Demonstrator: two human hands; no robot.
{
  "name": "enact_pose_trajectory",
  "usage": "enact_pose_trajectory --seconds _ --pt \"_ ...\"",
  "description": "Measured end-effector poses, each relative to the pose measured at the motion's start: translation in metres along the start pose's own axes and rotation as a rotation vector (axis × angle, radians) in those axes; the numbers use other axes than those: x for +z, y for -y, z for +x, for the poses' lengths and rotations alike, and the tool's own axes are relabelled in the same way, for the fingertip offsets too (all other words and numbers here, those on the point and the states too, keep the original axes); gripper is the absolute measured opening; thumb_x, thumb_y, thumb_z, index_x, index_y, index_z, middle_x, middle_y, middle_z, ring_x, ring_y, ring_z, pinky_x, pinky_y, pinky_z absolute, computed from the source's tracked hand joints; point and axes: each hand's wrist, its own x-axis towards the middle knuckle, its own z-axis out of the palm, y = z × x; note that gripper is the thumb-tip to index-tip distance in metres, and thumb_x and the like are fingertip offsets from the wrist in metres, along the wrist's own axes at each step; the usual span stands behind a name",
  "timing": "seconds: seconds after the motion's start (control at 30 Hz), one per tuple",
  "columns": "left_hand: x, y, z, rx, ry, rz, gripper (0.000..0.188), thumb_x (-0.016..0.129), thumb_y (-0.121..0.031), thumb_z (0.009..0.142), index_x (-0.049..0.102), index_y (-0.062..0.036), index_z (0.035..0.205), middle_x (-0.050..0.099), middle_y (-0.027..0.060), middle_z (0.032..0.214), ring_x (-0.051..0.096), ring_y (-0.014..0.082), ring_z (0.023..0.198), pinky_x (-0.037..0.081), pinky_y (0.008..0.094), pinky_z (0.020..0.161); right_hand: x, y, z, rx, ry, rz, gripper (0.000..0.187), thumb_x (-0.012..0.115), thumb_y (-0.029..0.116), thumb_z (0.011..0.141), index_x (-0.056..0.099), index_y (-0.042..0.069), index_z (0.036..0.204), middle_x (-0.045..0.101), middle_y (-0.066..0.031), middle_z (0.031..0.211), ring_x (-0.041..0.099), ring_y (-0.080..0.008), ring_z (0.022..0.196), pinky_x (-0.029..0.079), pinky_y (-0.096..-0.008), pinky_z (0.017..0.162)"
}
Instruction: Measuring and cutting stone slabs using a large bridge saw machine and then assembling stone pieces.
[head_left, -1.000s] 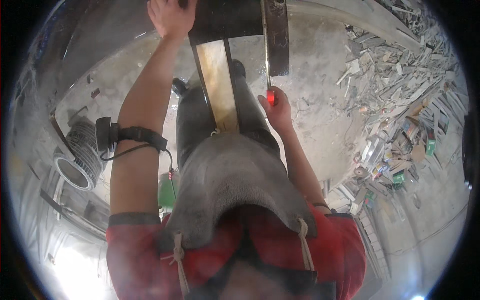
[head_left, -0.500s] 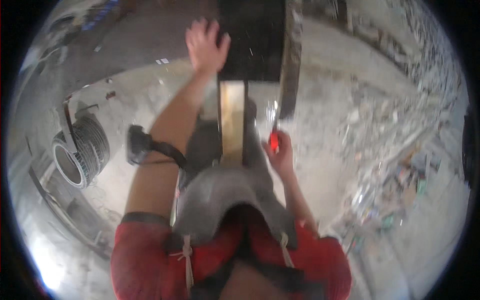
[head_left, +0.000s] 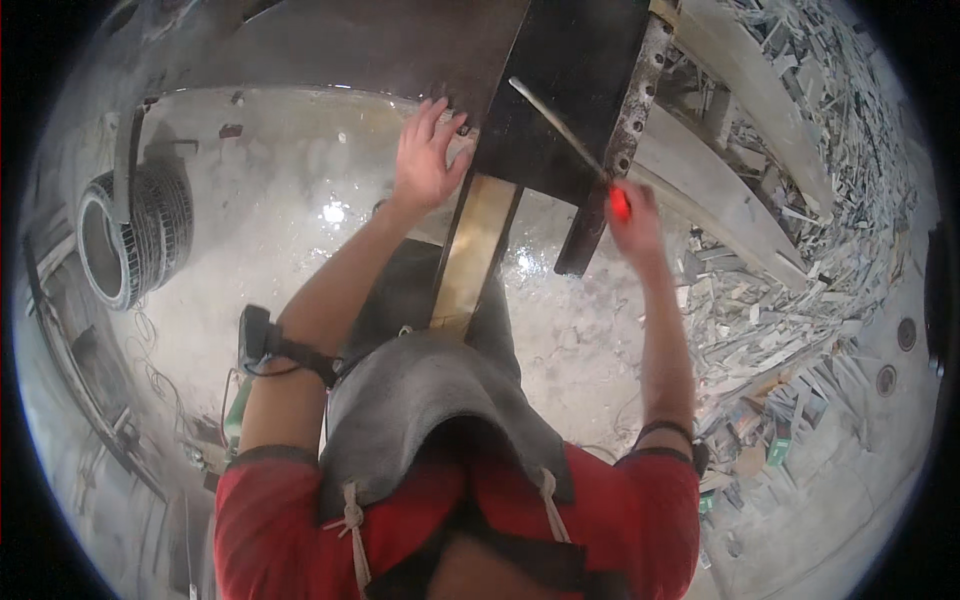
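My right hand (head_left: 637, 222) is closed round the red handle of a tool with a long slim metal shaft (head_left: 560, 127). That shaft slants to the far left over the black board (head_left: 560, 60), beside a metal bar with holes (head_left: 632, 110). Whether the tip touches the board I cannot tell. My left hand (head_left: 428, 165) lies with spread fingers at the near edge of the dark tabletop (head_left: 400, 45), just left of the board, and holds nothing. A pale strip with dark sides (head_left: 474, 255) runs from the board toward my grey apron (head_left: 430, 390).
Tyres (head_left: 135, 235) stand on the floor at the left. To the right, long pale curved pieces (head_left: 720, 180) lie by a large heap of scraps (head_left: 850, 150). Green and brown litter (head_left: 770, 440) is strewn nearer me. A thin cable (head_left: 150, 350) trails at the left.
My right hand has moved away from me and to the right, and the tool's shaft now crosses the black board. My left hand sits slightly nearer and farther right. The view has turned.
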Motion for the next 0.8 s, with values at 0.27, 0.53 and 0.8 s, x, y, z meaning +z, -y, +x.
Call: enact_pose_trajectory --seconds 0.27,0.53,0.8 --pt "-0.002 -0.021 -0.127 -0.603 0.198 -0.280 0.064 0.065 -0.033 0.094 0.042 0.0006 0.144 0.051 0.0256 0.138 0.047 0.0421 0.131 0.042 0.0475 0.107 -0.006 -0.017 0.078 -0.149 0.093 -0.318 0.044 0.074 0.017 0.082 0.062 0.020 0.125 0.061 -0.0111 0.112 0.064 -0.0357 0.104 0.052 -0.0465 0.091" --pt "0.002 -0.048 -0.122 -0.900 0.152 0.146 0.057 0.048 -0.053 0.101 0.053 -0.0077 0.135 0.063 0.0221 0.127 0.062 0.0436 0.114 0.049 0.0499 0.094 0.008 -0.037 0.077 -0.115 0.159 -0.320 0.048 0.073 0.018 0.083 0.060 0.024 0.130 0.059 -0.0099 0.118 0.061 -0.0346 0.110 0.050 -0.0473 0.098" --pt "-0.010 -0.051 -0.091 -0.972 0.174 0.171 0.059 0.054 -0.057 0.095 0.060 -0.0085 0.128 0.070 0.0197 0.114 0.067 0.0438 0.102 0.052 0.0521 0.090 0.003 -0.036 0.102 -0.259 0.118 -0.335 0.051 0.071 0.021 0.086 0.056 0.020 0.135 0.057 -0.0128 0.118 0.061 -0.0361 0.108 0.051 -0.0474 0.095"
